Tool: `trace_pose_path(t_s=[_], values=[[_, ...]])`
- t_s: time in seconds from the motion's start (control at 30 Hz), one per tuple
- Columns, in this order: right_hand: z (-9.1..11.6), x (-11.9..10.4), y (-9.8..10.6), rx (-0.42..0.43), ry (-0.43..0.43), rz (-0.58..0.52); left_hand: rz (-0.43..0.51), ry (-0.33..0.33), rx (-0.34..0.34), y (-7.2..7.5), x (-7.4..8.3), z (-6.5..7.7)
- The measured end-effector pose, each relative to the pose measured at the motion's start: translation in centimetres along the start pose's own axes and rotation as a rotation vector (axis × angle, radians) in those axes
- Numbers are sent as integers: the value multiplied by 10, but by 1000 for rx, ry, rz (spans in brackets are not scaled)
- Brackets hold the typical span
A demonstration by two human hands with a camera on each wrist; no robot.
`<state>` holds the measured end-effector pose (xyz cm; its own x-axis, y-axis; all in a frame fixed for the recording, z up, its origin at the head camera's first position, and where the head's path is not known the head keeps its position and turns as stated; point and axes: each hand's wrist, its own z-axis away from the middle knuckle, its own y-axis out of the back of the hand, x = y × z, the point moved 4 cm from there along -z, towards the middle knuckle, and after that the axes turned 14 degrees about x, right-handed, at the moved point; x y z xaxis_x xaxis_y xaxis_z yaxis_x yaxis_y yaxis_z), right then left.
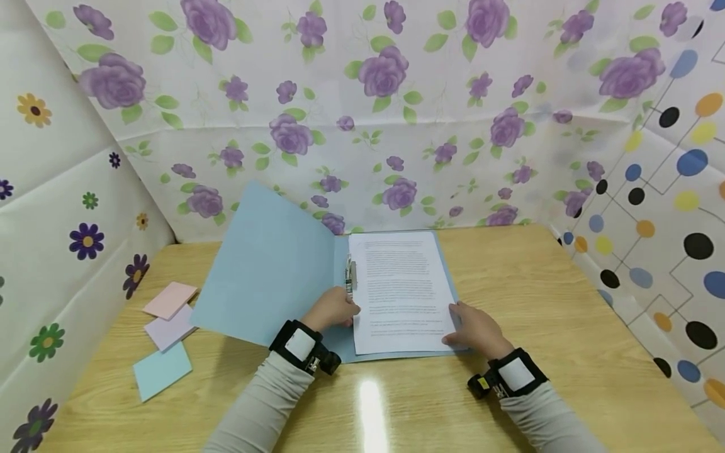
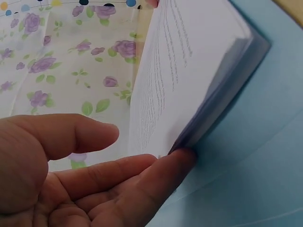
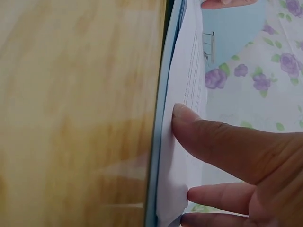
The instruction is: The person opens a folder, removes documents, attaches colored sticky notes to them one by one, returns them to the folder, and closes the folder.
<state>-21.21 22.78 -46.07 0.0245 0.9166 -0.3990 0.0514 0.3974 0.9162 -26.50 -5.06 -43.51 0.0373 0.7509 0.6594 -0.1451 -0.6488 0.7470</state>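
A light blue folder (image 1: 272,264) lies on the table with its left cover raised at a slant. On its right half rests a stack of printed paper (image 1: 399,283), beside a metal lever clip (image 1: 350,277) at the fold. My left hand (image 1: 333,309) touches the stack's lower left edge; in the left wrist view its fingertips (image 2: 182,158) meet the sheet edges, and the thumb stands apart. At the lower right corner is my right hand (image 1: 478,328). Its thumb (image 3: 189,125) lies against the bottom edge of the paper, with fingers along the side edge.
Pink (image 1: 170,300), lilac (image 1: 170,327) and pale blue (image 1: 163,371) paper pads lie on the wooden table (image 1: 544,296), left of the folder. Patterned sheets (image 1: 351,157) wall the table at the back and both sides.
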Motion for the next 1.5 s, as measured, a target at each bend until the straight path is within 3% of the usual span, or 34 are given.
trace_pose_path(t_s=[0.27,0.47,0.67,0.93,1.13,1.5], values=[[0,-1,1,-1,-7,-36,86,58,45,-3,0,2],[1,2,1,-8,-12,-63,130,63,56,-7,-2,0],[-5,15,7,-5,-18,-204,130,40,50,-8,0,-3],[-3,44,12,70,-222,-466,174,12,-8,-23,3,0],[-2,59,10,93,-307,-503,212,17,-4,-32,9,6],[2,81,11,42,-388,-612,245,15,25,-40,15,8]])
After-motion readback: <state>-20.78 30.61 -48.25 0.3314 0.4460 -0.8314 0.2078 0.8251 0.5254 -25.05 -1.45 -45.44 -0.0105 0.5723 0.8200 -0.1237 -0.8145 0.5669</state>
